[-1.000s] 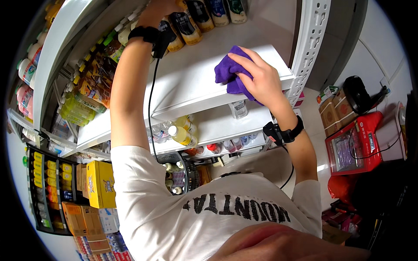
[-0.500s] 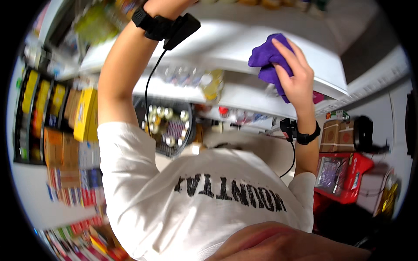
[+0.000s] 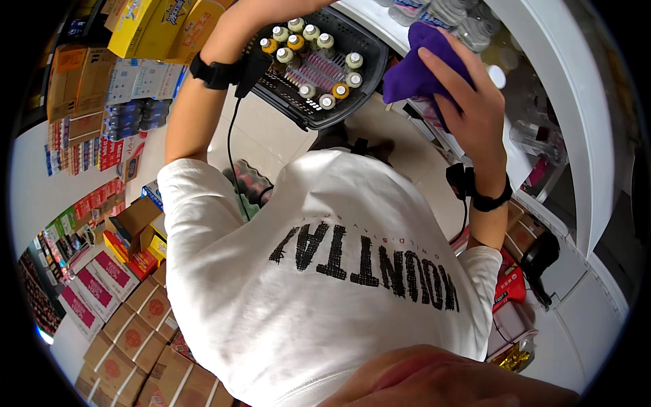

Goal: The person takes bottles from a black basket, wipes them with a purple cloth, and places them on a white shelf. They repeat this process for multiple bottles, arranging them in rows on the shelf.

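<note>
My right hand (image 3: 472, 108) is closed on a crumpled purple cloth (image 3: 427, 64), raised beside a white shelf unit (image 3: 576, 129). Clear plastic bottles (image 3: 475, 30) stand on the shelf just beyond the cloth. My left hand (image 3: 295, 8) reaches across the top edge of the view, over a dark basket (image 3: 369, 61). Its fingers are cut off, so whether it holds anything is hidden. Inside the basket, several white-capped bottles (image 3: 325, 42) surround a pink-and-white patterned bottom.
Yellow boxes (image 3: 152, 30) and cardboard cartons (image 3: 78, 81) are stacked at the left. More cartons (image 3: 135, 339) lie lower left. A black device (image 3: 542, 261) and a red box (image 3: 508, 288) sit at the lower right. Tiled floor (image 3: 258, 129) shows below the basket.
My view has swung round, so the basket appears higher and larger and the shelf now lies at the right. The right hand still grips the purple cloth.
</note>
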A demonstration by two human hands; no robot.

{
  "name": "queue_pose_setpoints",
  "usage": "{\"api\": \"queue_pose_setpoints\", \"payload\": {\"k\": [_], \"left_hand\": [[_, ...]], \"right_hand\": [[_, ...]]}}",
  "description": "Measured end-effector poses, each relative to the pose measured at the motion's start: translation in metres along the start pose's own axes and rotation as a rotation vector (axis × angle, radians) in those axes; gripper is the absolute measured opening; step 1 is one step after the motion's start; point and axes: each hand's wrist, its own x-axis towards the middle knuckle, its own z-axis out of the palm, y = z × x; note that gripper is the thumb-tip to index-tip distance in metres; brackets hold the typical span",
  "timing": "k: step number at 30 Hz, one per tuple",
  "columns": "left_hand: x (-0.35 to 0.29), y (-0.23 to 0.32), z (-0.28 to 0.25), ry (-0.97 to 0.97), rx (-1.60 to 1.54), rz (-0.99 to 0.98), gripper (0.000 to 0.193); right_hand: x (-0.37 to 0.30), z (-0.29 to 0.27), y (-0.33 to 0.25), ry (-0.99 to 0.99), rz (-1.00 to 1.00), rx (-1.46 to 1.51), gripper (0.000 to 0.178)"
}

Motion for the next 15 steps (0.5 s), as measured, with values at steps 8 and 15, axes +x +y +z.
{"api": "queue_pose_setpoints", "payload": {"k": [8,15], "left_hand": [[-0.009,-0.281,0.189,-0.308,-0.112,-0.333,0.037],[0.001,-0.296,0.276,-0.501,0.103,-0.715,0.044]], "right_hand": [[0.011,0.083,0.008,-0.229,0.226,0.008,0.068],[0.011,0.099,0.011,-0.335,0.388,-0.065,0.065]]}}
